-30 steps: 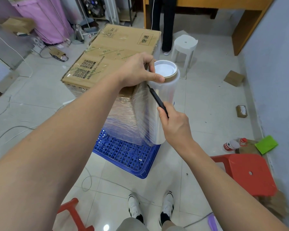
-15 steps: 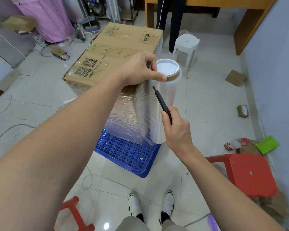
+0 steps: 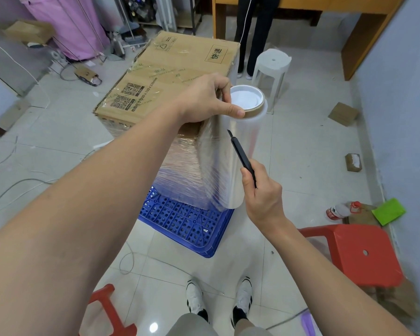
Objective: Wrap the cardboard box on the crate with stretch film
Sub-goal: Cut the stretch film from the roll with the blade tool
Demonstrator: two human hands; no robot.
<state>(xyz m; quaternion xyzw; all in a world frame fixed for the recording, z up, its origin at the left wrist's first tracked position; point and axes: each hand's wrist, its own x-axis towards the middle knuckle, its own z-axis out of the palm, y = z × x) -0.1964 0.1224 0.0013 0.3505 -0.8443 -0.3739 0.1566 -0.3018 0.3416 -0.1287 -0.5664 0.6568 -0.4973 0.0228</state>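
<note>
A white stool [image 3: 272,66] stands upper centre, with dark-trousered legs [image 3: 255,32] just left of it under a wooden table [image 3: 364,27]. A red stool [image 3: 359,253] sits lower right, another [image 3: 109,311] at the bottom left. A green pad [image 3: 388,211] and a bottle [image 3: 337,210] lie at right. Pink fabric [image 3: 68,23] hangs upper left. Cables [image 3: 17,185] trail across the left floor.

My left grip [image 3: 205,100] held the stretch film roll [image 3: 238,151] upright by its top rim beside the film-wrapped cardboard box [image 3: 170,76] on the blue crate [image 3: 187,224]; my right grip [image 3: 262,192] held a black utility knife [image 3: 243,158] against the film.
</note>
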